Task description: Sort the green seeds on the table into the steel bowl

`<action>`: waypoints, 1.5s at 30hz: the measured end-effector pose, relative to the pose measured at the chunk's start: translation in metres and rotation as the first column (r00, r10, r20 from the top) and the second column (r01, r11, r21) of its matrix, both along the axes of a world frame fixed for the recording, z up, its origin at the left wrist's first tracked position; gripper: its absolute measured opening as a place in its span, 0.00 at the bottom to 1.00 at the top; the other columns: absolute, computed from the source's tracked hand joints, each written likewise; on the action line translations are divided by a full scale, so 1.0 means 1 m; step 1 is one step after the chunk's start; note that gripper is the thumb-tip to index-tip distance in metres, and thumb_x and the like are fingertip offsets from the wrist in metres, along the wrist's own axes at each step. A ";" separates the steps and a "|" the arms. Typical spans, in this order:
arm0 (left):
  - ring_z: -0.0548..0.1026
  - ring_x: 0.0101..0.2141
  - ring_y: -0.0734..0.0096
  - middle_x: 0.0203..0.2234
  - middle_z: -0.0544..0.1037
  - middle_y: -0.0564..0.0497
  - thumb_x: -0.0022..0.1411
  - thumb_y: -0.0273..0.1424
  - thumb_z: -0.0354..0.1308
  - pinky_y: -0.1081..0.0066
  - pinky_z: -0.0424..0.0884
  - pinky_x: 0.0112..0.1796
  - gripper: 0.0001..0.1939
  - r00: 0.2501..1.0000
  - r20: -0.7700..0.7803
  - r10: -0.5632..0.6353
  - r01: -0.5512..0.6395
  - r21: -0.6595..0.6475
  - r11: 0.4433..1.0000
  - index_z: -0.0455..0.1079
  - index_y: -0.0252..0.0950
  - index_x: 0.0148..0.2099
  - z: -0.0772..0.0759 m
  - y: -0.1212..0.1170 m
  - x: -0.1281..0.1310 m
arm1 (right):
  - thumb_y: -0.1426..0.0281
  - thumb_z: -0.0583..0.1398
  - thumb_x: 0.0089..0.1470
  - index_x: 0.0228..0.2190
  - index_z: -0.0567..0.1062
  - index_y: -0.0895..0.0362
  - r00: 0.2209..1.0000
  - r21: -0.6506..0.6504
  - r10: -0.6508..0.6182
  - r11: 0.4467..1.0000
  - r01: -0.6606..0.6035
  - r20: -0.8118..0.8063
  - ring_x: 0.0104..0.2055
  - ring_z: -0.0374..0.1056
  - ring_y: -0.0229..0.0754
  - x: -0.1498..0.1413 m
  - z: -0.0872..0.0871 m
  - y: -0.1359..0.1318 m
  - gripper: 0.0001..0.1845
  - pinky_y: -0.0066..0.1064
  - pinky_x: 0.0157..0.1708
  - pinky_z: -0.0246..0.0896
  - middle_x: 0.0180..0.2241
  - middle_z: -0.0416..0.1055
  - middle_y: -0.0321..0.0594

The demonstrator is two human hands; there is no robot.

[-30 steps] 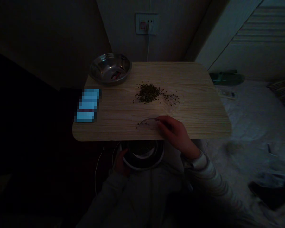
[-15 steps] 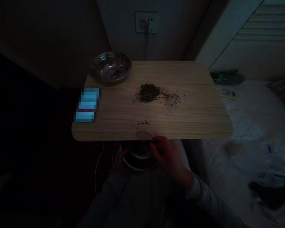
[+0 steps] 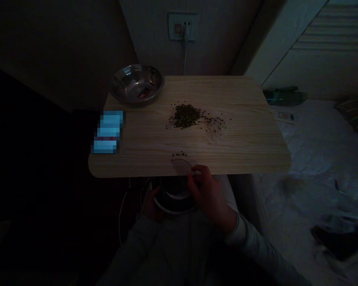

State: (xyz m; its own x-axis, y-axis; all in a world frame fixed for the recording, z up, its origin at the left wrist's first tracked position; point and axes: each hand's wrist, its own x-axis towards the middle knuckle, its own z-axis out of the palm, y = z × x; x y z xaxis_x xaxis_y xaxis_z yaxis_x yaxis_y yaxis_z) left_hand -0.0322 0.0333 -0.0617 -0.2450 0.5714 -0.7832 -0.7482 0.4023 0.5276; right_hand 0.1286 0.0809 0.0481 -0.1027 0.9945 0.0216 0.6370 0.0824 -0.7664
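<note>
My right hand (image 3: 207, 190) is at the table's front edge, its thumb and fingers pinched on a thin, see-through piece with a curved rim (image 3: 181, 164); its exact kind cannot be made out. Just beyond it lie a few stray dark grains (image 3: 179, 154). Below the edge, at my lap, my left hand (image 3: 152, 204) is closed on the side of a dark round bowl with a pale rim (image 3: 176, 209). The bowl's inside is too dark to read. A pile of small dark green grains (image 3: 186, 116) sits mid-table, with looser ones (image 3: 215, 122) scattered to its right.
On the wooden table (image 3: 241, 151), a steel basin (image 3: 137, 85) stands at the back left, with a blurred-out lit screen (image 3: 107, 132) in front of it. A wall socket (image 3: 183, 27) holds a plug and cable. A green bottle (image 3: 286, 97) lies right of the table on a pale surface.
The see-through piece in my right hand has tilted, so more of its face shows over the table edge. My left hand and the bowl stay about where they were.
</note>
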 end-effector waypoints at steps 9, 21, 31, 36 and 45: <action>0.72 0.48 0.55 0.32 0.81 0.49 0.44 0.29 0.62 0.58 0.69 0.46 0.09 0.986 -0.164 -0.042 0.052 0.058 0.997 0.75 0.43 0.32 -0.005 -0.010 -0.007 | 0.64 0.52 0.53 0.37 0.64 0.58 0.995 -0.063 -0.101 0.993 0.100 -0.009 0.17 0.66 0.37 0.013 0.005 0.000 0.11 0.24 0.17 0.52 0.17 0.71 0.34; 0.73 0.47 0.54 0.27 0.80 0.50 0.45 0.31 0.60 0.57 0.69 0.46 0.04 0.992 -0.119 -0.046 0.043 -0.024 0.999 0.74 0.43 0.28 0.006 -0.002 -0.002 | 0.62 0.53 0.53 0.36 0.65 0.57 0.986 -0.027 -0.169 0.985 0.169 -0.002 0.16 0.64 0.36 0.025 0.004 0.004 0.12 0.23 0.16 0.50 0.16 0.69 0.33; 0.68 0.52 0.48 0.28 0.81 0.50 0.41 0.28 0.61 0.55 0.67 0.49 0.06 0.990 -0.125 -0.072 0.072 -0.006 0.997 0.73 0.43 0.27 0.017 -0.002 -0.003 | 0.64 0.51 0.55 0.38 0.66 0.57 0.995 0.074 -0.089 0.994 0.085 0.049 0.15 0.62 0.34 0.023 0.005 0.006 0.12 0.23 0.16 0.48 0.16 0.68 0.32; 0.67 0.53 0.52 0.28 0.81 0.52 0.39 0.22 0.61 0.60 0.65 0.51 0.10 0.968 -0.250 -0.031 0.038 0.025 0.999 0.72 0.43 0.25 0.015 -0.006 -0.006 | 0.63 0.50 0.56 0.39 0.67 0.58 0.995 0.091 -0.049 0.995 0.041 0.090 0.16 0.63 0.34 0.022 0.004 0.007 0.13 0.23 0.16 0.49 0.17 0.69 0.33; 0.75 0.44 0.56 0.31 0.81 0.49 0.45 0.34 0.61 0.57 0.69 0.45 0.12 0.992 -0.121 -0.047 0.051 0.028 0.998 0.73 0.42 0.36 -0.005 -0.005 -0.006 | 0.63 0.49 0.57 0.41 0.67 0.57 0.992 0.099 -0.007 0.995 -0.006 0.126 0.17 0.63 0.35 0.023 0.006 0.011 0.14 0.24 0.17 0.50 0.17 0.68 0.33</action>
